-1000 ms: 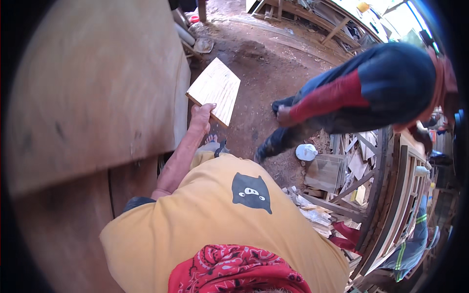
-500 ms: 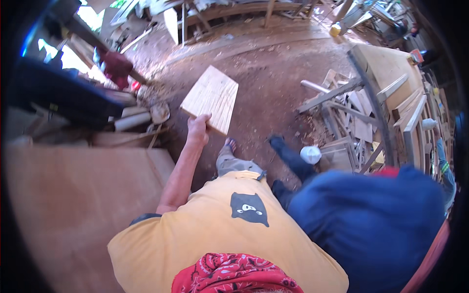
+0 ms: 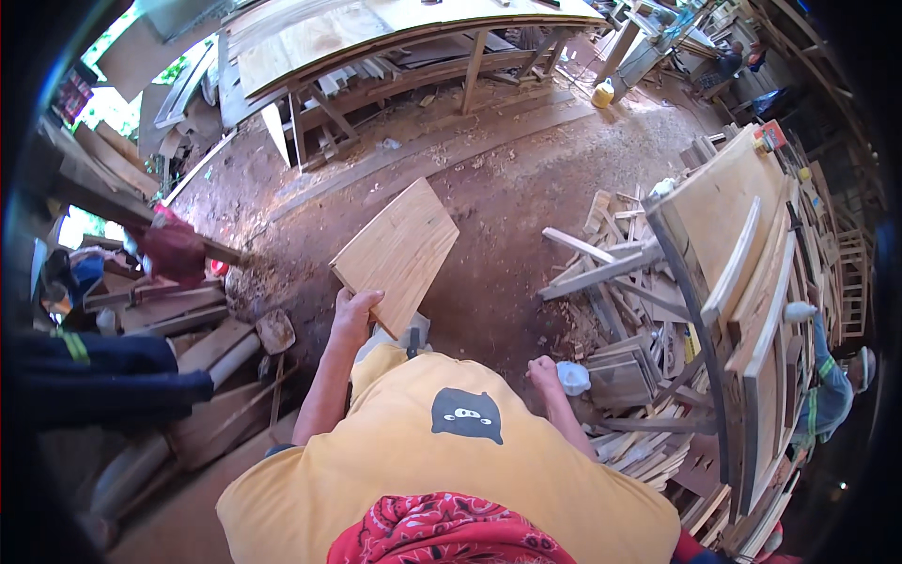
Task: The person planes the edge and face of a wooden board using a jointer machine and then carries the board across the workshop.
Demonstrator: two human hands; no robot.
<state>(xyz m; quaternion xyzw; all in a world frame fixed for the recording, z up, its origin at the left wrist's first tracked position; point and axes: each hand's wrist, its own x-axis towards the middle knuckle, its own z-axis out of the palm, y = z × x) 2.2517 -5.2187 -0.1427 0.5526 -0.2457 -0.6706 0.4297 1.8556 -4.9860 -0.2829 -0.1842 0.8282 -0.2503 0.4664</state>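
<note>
My left hand [image 3: 355, 315] grips a wooden board [image 3: 404, 252] by its near left corner, thumb on top. This pale board has slanted sides and is held up in front of me, over the dirt floor. On the other side of my body, my right hand [image 3: 543, 371] is raised with the fingers curled closed, and nothing shows in it. A white rounded container [image 3: 573, 378] appears just to the right of that hand, lower down by the wood scraps.
A long workbench [image 3: 376, 23] stands across the far side, a yellow jug [image 3: 602, 93] near its right end. Scrap wood [image 3: 625, 362] is heaped at right beside a slanted panel [image 3: 719, 202]. Another person [image 3: 832, 399] is at far right; dark sleeves [image 3: 103, 376] show at left.
My view has lifted and more of the workbench shows. The board stays in my left hand, tilted differently. My right hand has come into view. The person in blue close at my right is gone from there.
</note>
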